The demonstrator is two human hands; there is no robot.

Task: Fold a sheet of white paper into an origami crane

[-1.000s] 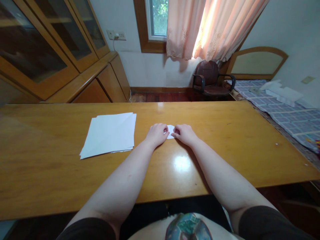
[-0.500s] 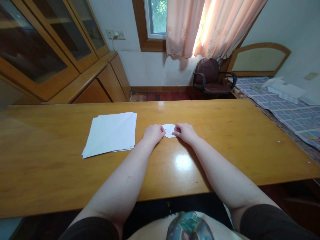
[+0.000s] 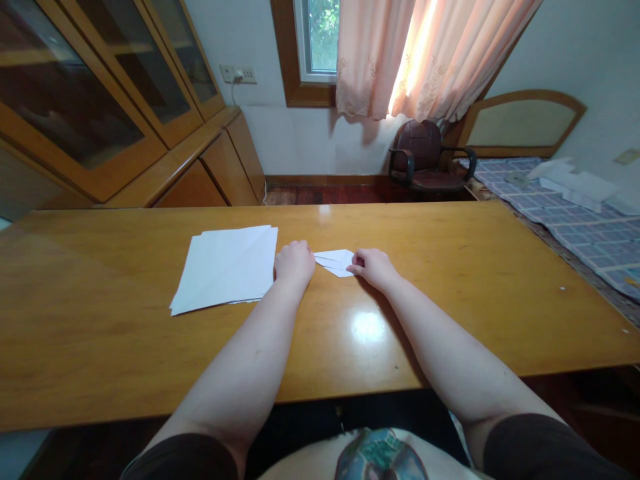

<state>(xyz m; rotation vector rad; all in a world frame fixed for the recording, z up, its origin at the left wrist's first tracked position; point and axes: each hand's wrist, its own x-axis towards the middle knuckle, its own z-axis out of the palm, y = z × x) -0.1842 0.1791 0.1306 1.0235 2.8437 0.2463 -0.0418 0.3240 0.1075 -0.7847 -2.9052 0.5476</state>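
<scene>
A small piece of folded white paper lies on the wooden table between my two hands, with crease or flap lines running along it. It tapers to the left and has a pointed outline. My left hand is closed at its narrow left end, and the fingertips are mostly turned out of sight. At the wider right end, my right hand pinches the paper's edge between curled fingers and thumb. Just left of my left hand is a stack of white paper sheets, its edges slightly uneven.
The glossy wooden table spans the view. Behind it are a brown office chair and a glass-doored wooden cabinet. To the right is a bed with a checked cover and white pieces on it.
My left hand has shifted left along the folded paper, and more of the paper's narrow left part shows. My right hand stays at the right end. The camera view has shifted slightly.
</scene>
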